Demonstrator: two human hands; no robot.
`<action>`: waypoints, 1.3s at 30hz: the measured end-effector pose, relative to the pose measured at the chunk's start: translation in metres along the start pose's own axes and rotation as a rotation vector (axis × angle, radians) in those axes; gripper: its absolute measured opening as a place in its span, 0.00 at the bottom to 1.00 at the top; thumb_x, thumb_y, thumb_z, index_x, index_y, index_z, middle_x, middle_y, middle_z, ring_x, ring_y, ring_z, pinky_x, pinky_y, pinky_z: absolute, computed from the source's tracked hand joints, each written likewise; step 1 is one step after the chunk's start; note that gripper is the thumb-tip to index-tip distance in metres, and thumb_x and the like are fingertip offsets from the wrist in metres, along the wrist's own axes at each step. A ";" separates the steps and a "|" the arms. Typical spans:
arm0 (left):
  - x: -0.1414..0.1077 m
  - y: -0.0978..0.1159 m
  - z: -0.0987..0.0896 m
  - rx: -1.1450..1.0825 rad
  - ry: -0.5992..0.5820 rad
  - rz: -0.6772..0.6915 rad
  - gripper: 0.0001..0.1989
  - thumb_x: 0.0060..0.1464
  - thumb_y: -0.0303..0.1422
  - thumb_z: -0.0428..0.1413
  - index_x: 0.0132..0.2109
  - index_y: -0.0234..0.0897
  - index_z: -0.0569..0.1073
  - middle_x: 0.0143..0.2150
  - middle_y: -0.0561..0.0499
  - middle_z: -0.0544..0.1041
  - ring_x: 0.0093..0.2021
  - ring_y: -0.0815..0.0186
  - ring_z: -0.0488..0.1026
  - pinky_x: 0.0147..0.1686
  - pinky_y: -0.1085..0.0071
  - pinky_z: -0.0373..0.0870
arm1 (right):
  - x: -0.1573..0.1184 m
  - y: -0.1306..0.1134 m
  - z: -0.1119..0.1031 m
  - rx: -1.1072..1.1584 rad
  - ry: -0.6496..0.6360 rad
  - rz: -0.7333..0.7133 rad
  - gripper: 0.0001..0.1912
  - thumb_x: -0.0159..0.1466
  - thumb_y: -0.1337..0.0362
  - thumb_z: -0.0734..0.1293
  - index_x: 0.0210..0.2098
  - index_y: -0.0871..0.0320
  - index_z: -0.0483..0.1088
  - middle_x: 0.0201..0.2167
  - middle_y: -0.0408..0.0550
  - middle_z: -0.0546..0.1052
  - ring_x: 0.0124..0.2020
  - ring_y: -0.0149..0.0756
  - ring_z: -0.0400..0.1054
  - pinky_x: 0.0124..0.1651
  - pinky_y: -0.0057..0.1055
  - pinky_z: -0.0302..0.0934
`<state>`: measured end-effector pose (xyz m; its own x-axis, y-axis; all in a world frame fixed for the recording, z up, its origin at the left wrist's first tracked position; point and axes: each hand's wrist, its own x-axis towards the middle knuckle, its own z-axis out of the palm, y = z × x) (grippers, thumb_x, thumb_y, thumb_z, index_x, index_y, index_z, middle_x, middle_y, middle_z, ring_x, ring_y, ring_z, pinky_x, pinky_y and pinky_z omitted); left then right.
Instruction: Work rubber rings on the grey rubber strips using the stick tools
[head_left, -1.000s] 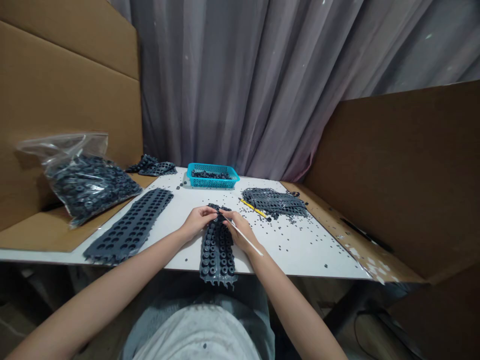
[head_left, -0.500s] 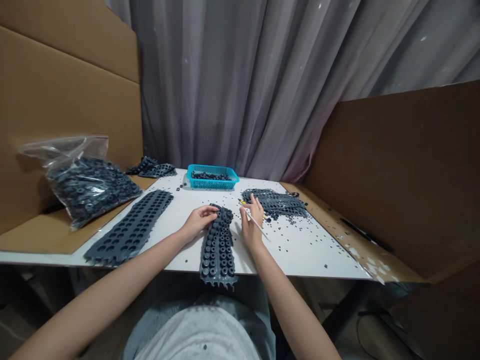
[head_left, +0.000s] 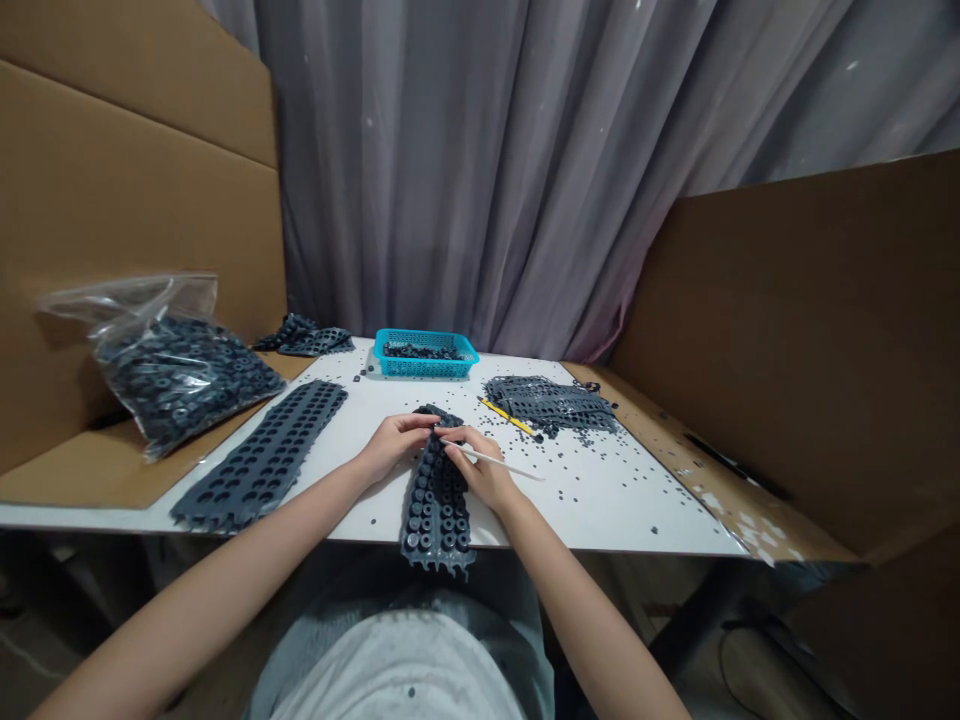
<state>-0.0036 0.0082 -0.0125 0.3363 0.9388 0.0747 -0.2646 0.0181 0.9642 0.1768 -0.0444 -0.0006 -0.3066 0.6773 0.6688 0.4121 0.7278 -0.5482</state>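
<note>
A dark grey rubber strip with rows of round, cup-like knobs (head_left: pixel 437 515) lies in front of me, its near end hanging past the table edge. My left hand (head_left: pixel 397 445) pinches the strip near its far end. My right hand (head_left: pixel 484 468) grips a thin white stick (head_left: pixel 514 468) and holds its tip at the same far end, close to the left fingertips. The exact spot where the stick meets the strip is hidden by the fingers.
On the left lie a flat perforated strip (head_left: pixel 262 455) and a clear bag of dark rubber pieces (head_left: pixel 187 375). A blue basket (head_left: pixel 427 368) stands at the back. Perforated sheets (head_left: pixel 551 402), a yellow tool (head_left: pixel 508 416) and scattered black bits lie right. Cardboard walls (head_left: pixel 810 330) flank the table.
My right hand has moved left with the white stick, from beside the strip onto its far end. The left hand has stayed nearly in place.
</note>
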 end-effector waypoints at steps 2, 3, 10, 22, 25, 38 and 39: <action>0.001 0.000 -0.001 -0.014 -0.006 -0.011 0.24 0.37 0.34 0.67 0.45 0.32 0.77 0.37 0.42 0.80 0.27 0.67 0.72 0.30 0.71 0.65 | 0.000 0.001 -0.001 0.004 0.026 -0.002 0.08 0.67 0.61 0.60 0.40 0.55 0.69 0.45 0.52 0.77 0.47 0.40 0.72 0.49 0.39 0.65; 0.001 0.000 -0.001 -0.020 -0.006 -0.014 0.25 0.36 0.33 0.67 0.45 0.31 0.77 0.37 0.42 0.80 0.27 0.68 0.72 0.29 0.71 0.65 | 0.000 0.001 -0.002 0.006 0.036 -0.004 0.08 0.67 0.61 0.60 0.40 0.55 0.69 0.45 0.52 0.77 0.47 0.40 0.72 0.49 0.38 0.65; 0.001 0.003 0.000 -0.054 0.018 -0.029 0.24 0.34 0.30 0.68 0.43 0.31 0.78 0.34 0.45 0.79 0.27 0.68 0.72 0.27 0.73 0.63 | -0.001 0.002 -0.003 -0.003 0.026 0.006 0.08 0.67 0.61 0.60 0.40 0.55 0.69 0.44 0.52 0.78 0.46 0.40 0.72 0.48 0.38 0.66; 0.002 0.002 0.001 -0.078 0.029 -0.049 0.22 0.34 0.28 0.68 0.42 0.30 0.77 0.34 0.44 0.79 0.25 0.70 0.71 0.27 0.74 0.63 | -0.001 0.005 -0.002 -0.085 -0.006 -0.011 0.08 0.67 0.61 0.59 0.42 0.54 0.68 0.45 0.51 0.77 0.47 0.40 0.72 0.49 0.40 0.65; 0.001 0.003 0.001 -0.086 0.028 -0.061 0.22 0.34 0.27 0.68 0.42 0.31 0.77 0.34 0.45 0.79 0.24 0.71 0.70 0.28 0.73 0.64 | -0.001 0.006 -0.002 -0.161 -0.051 -0.046 0.10 0.68 0.60 0.58 0.44 0.55 0.67 0.46 0.52 0.76 0.47 0.40 0.71 0.50 0.40 0.65; 0.000 0.007 0.004 -0.091 0.022 -0.072 0.20 0.33 0.25 0.68 0.39 0.31 0.77 0.29 0.49 0.77 0.22 0.73 0.68 0.24 0.76 0.61 | 0.003 0.019 0.000 -0.325 0.228 0.007 0.13 0.69 0.59 0.55 0.45 0.56 0.68 0.47 0.54 0.75 0.49 0.41 0.68 0.52 0.42 0.63; 0.000 0.006 0.004 -0.093 0.021 -0.070 0.21 0.33 0.25 0.67 0.40 0.31 0.77 0.29 0.49 0.77 0.22 0.73 0.68 0.23 0.76 0.61 | 0.002 0.018 -0.002 -0.316 0.296 0.042 0.13 0.68 0.59 0.56 0.44 0.56 0.68 0.48 0.54 0.74 0.51 0.42 0.67 0.54 0.44 0.62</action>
<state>-0.0015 0.0067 -0.0055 0.3381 0.9411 0.0015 -0.3240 0.1149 0.9391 0.1851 -0.0302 -0.0080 -0.0436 0.6122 0.7895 0.6758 0.6001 -0.4279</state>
